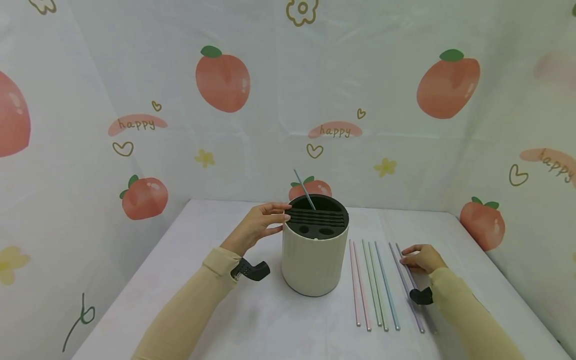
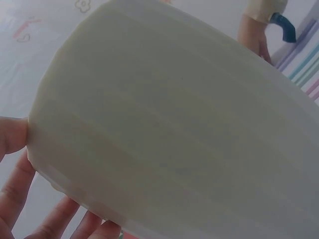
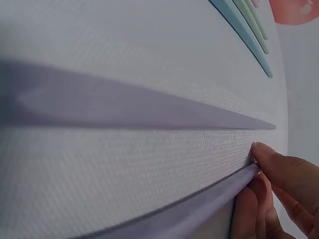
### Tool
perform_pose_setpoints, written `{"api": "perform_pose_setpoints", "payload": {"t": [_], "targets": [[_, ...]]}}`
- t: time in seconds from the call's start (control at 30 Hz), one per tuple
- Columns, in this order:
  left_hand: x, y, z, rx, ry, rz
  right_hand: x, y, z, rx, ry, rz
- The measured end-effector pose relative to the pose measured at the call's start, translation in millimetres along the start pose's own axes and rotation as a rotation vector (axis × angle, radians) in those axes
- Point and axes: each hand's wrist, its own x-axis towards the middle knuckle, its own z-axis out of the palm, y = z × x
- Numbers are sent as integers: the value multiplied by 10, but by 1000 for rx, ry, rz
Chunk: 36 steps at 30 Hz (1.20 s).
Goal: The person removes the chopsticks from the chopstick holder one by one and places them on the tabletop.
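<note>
A cream utensil holder (image 1: 313,267) with a black slotted top (image 1: 317,218) stands upright on the table. One blue chopstick (image 1: 304,189) leans in its back opening. My left hand (image 1: 257,225) touches the holder's upper left side and rim with spread, fairly straight fingers; in the left wrist view the fingers (image 2: 55,219) lie along the holder's edge. To the right, my right hand (image 1: 423,259) pinches the rightmost purple chopstick (image 3: 199,204) near its far end, between thumb and fingers. Another purple chopstick (image 3: 149,107) lies beside it on the table.
Between the holder and my right hand lie two pink chopsticks (image 1: 355,285), two green chopsticks (image 1: 372,285) and a blue chopstick (image 1: 388,287), roughly parallel. The white table (image 1: 261,325) meets a fruit-printed backdrop (image 1: 252,155) behind and at the sides.
</note>
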Motion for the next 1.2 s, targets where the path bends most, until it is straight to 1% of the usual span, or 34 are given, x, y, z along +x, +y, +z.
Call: {"api": "perform_pose_setpoints", "payload": {"t": [0.2, 0.27, 0.33, 0.4, 0.43, 0.5, 0.57, 0.7, 0.73, 0.8, 0.9, 0.93, 1.0, 1.03, 1.1, 1.2], "targets": [[7, -1, -4, -3, 3, -1, 18, 0, -11, 7, -12, -5], [7, -1, -4, -2, 3, 0, 19, -21, -24, -21, -15, -16], [8, -2, -4, -2, 4, 1, 17, -84, -39, -31, -19, -34], [7, -1, -4, -2, 5, 1, 7, -210, -52, -22, -23, -76], [7, -1, -4, -3, 5, 0, -5, -303, -59, -13, -27, -111], [8, 0, -3, -7, 7, 0, -27, -525, -70, 41, -42, -196], [7, 1, -6, -8, 6, 1, -63, -804, -76, 121, -63, -301], [0, 7, -22, -7, -4, 7, -184, -1458, -34, 270, -93, -500], [-2, 8, -27, -5, -8, 9, -216, -1627, -2, 297, -87, -533], [-4, 13, -32, -5, -11, 11, -281, -1944, 83, 305, -68, -586], [-5, 16, -32, -5, -9, 10, -349, -2335, 250, 324, -68, -635], [-4, 16, -29, -6, -6, 8, -355, -2435, 313, 317, -74, -646], [1, 13, -23, -10, -3, 3, -359, -2598, 442, 312, -113, -666], [2, 9, -22, -9, -3, 1, -354, -2662, 506, 303, -134, -666], [6, -1, -20, -9, -6, -1, -338, -2760, 631, 253, -167, -657], [10, -17, -17, -14, -9, -5, -295, -2839, 807, 170, -206, -626]]}}
